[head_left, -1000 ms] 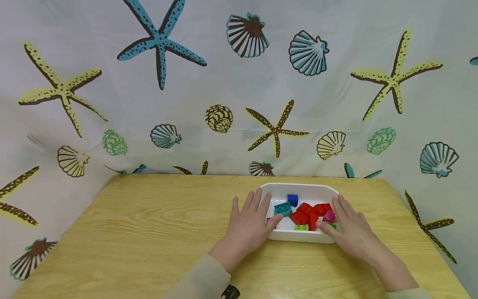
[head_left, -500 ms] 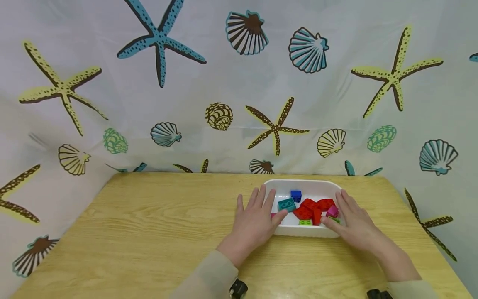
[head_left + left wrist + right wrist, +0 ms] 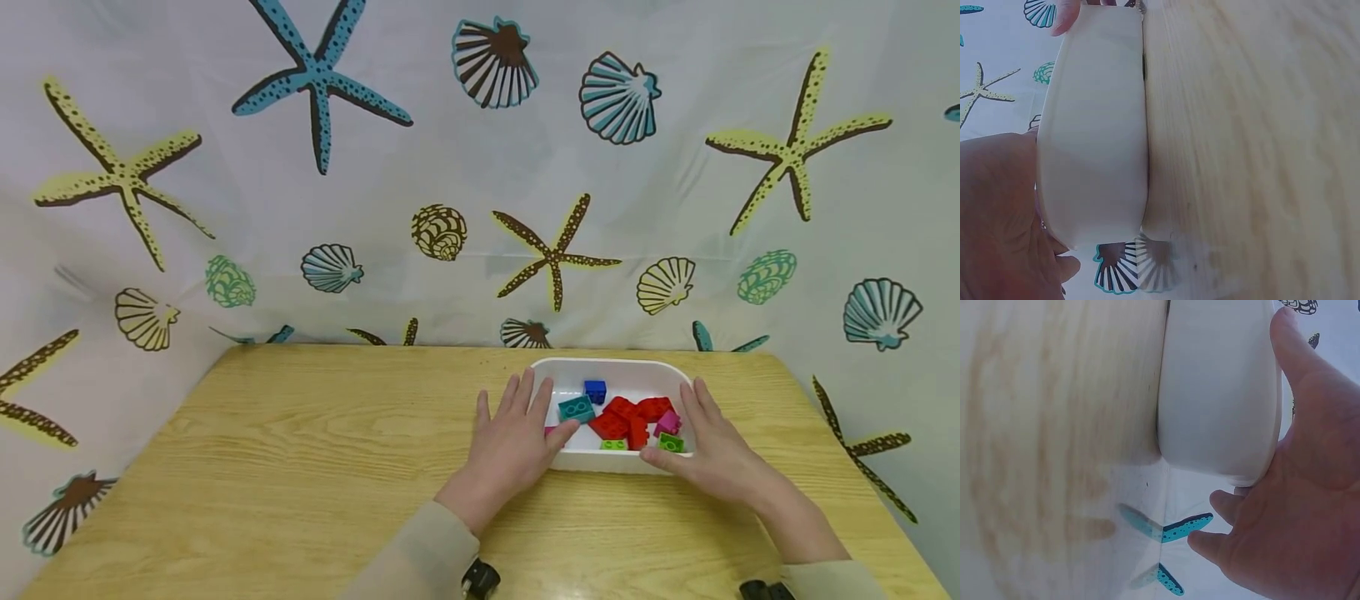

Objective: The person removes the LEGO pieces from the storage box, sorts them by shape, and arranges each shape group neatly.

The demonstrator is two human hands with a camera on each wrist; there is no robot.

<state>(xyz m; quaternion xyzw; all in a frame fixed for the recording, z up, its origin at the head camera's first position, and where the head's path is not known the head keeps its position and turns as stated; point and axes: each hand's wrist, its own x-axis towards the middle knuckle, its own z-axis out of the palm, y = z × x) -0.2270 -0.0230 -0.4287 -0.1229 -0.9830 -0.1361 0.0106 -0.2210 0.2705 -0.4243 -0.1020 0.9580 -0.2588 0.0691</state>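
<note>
A white tray [image 3: 607,462] stands on the wooden table, holding several bricks: a blue one [image 3: 595,391], a teal one [image 3: 576,409], several red ones [image 3: 609,426], pink ones [image 3: 668,422] and green ones [image 3: 671,442]. At its left end lies my left hand [image 3: 508,446], fingers spread and thumb over the front rim. My right hand [image 3: 716,450] touches the right end, its thumb along the front rim. Both wrist views show the tray's outer wall [image 3: 1094,125] beside the left palm [image 3: 997,206] and the right hand [image 3: 1297,462].
The wooden table [image 3: 300,450] extends left of the tray and in front of it. Behind and at both sides hangs a white cloth [image 3: 420,158] printed with starfish and shells. Dark wrist devices [image 3: 480,577] show beneath the sleeves.
The tray and left hand appear slightly further right and up than a second ago. My right hand has shifted a little, uncovering more of the green brick at the tray's right end.
</note>
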